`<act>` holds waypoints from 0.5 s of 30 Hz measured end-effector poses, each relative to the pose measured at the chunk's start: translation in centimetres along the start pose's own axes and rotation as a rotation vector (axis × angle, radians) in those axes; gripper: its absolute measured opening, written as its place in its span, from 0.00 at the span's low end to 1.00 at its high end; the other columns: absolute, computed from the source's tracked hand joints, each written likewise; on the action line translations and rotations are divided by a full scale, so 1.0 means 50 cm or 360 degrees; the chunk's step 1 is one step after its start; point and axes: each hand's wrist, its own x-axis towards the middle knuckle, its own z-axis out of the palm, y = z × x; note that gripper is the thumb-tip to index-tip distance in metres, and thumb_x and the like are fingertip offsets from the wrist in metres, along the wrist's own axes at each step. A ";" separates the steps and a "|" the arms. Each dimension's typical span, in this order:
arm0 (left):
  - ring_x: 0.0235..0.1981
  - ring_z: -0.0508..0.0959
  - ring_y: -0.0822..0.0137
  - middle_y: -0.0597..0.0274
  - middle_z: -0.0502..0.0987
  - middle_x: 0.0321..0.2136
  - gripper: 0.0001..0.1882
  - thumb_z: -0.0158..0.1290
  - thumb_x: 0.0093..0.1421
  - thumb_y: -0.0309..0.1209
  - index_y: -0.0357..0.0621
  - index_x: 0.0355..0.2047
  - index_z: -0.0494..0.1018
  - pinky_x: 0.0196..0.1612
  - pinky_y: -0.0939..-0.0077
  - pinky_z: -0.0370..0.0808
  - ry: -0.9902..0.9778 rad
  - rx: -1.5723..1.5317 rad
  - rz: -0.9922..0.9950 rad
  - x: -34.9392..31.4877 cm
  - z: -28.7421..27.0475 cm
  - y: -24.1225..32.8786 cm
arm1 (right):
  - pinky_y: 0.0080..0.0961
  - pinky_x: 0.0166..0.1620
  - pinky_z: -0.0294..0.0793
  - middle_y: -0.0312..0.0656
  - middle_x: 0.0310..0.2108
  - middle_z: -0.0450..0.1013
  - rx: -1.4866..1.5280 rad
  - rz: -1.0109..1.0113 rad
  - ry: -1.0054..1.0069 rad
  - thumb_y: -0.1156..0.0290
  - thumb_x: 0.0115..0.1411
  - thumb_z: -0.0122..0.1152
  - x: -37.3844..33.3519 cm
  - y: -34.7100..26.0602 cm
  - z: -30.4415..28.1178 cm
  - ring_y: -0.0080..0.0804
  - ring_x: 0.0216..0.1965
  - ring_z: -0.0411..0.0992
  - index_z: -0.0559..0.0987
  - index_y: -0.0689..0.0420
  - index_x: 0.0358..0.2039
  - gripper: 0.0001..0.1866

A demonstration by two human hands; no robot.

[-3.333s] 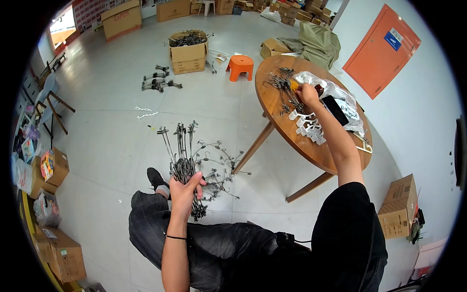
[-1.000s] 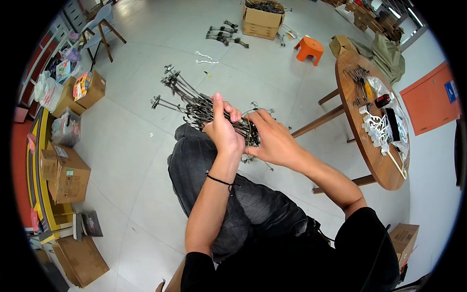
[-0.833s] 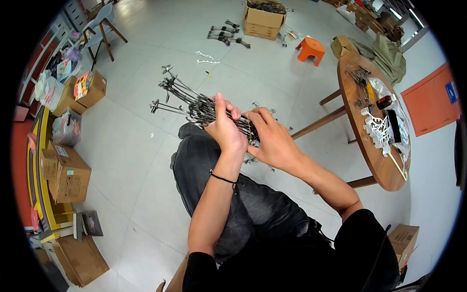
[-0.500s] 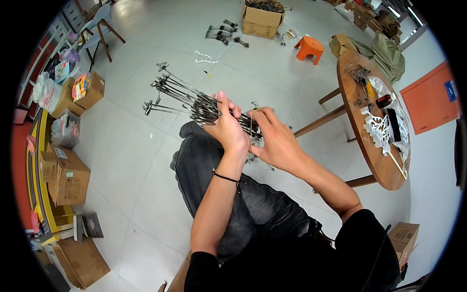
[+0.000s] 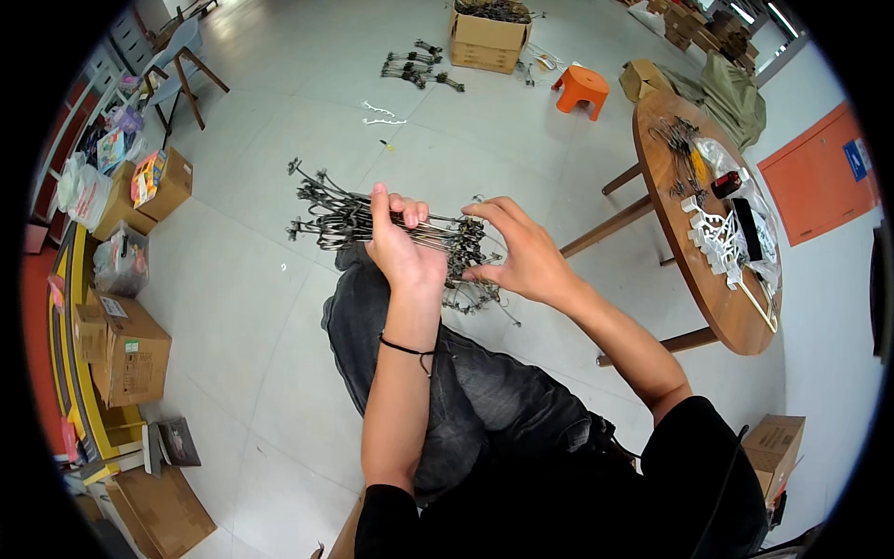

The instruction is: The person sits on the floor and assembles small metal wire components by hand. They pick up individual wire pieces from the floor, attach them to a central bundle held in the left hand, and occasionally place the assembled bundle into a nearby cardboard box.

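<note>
My left hand (image 5: 406,244) is closed round the middle of a bundle of thin dark metal wire hangers (image 5: 340,224), held over my lap. Hooked and looped ends fan out to its left. On the right, the bundle ends in a crowded cluster of small metal clips and loops, some hanging below my wrist. My right hand (image 5: 526,250) is beside that cluster, thumb and fingers spread apart around it. Its fingertips are close to the clips; whether they touch cannot be made out.
At right stands a round wooden table (image 5: 666,196) with more wire hangers, white plastic pieces and a black-and-red item. An orange stool (image 5: 582,88), a carton of metal pieces (image 5: 486,42) and laid-out hanger bundles (image 5: 410,67) are on the floor ahead. Cartons (image 5: 135,354) line the left.
The bundle has turned from slanting to nearly level, and its left ends have drawn closer together. My right hand has loosened from the right end, its fingers now wider apart.
</note>
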 end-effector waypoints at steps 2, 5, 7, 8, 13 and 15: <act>0.18 0.60 0.76 0.72 0.62 0.19 0.17 0.52 0.71 0.33 0.47 0.23 0.63 0.27 0.77 0.64 -0.0084 -0.0170 -0.0168 0.016 -0.017 0.004 | 0.37 0.54 0.73 0.44 0.50 0.71 0.0047 -0.0076 0.0042 0.67 0.41 0.81 0.006 0.012 0.007 0.46 0.52 0.72 0.74 0.54 0.54 0.38; 0.17 0.60 0.76 0.72 0.61 0.18 0.17 0.51 0.71 0.32 0.47 0.23 0.63 0.27 0.77 0.64 -0.0138 -0.0361 -0.0403 0.019 -0.024 -0.004 | 0.36 0.51 0.74 0.45 0.47 0.73 0.0217 -0.0208 0.0124 0.69 0.46 0.78 0.018 0.049 0.034 0.45 0.49 0.74 0.76 0.57 0.50 0.31; 0.16 0.60 0.76 0.72 0.61 0.17 0.17 0.51 0.71 0.32 0.46 0.23 0.63 0.27 0.78 0.65 -0.0149 -0.0431 -0.0507 0.017 -0.024 -0.013 | 0.37 0.49 0.74 0.46 0.43 0.75 0.0483 -0.0125 0.0002 0.73 0.50 0.71 0.016 0.089 0.073 0.48 0.45 0.75 0.76 0.59 0.47 0.22; 0.17 0.60 0.76 0.72 0.61 0.18 0.17 0.51 0.71 0.32 0.47 0.24 0.63 0.27 0.78 0.65 -0.0162 -0.0459 -0.0507 0.019 -0.028 -0.018 | 0.37 0.47 0.75 0.46 0.41 0.76 0.0613 -0.0084 -0.0060 0.76 0.52 0.67 0.018 0.095 0.084 0.49 0.42 0.76 0.77 0.59 0.45 0.18; 0.18 0.59 0.76 0.72 0.62 0.20 0.17 0.49 0.73 0.35 0.47 0.25 0.62 0.26 0.77 0.63 -0.0063 -0.0402 -0.0241 0.030 -0.032 -0.006 | 0.36 0.47 0.73 0.43 0.33 0.76 0.0515 -0.0287 -0.0264 0.76 0.54 0.65 -0.066 0.093 0.155 0.42 0.38 0.75 0.78 0.60 0.33 0.06; 0.18 0.58 0.75 0.71 0.61 0.21 0.18 0.49 0.73 0.36 0.47 0.24 0.62 0.26 0.77 0.63 -0.0022 -0.0307 -0.0085 0.037 -0.037 0.006 | 0.36 0.50 0.72 0.41 0.32 0.76 0.0450 -0.0644 -0.0080 0.77 0.52 0.64 -0.097 0.057 0.154 0.39 0.38 0.76 0.78 0.59 0.30 0.05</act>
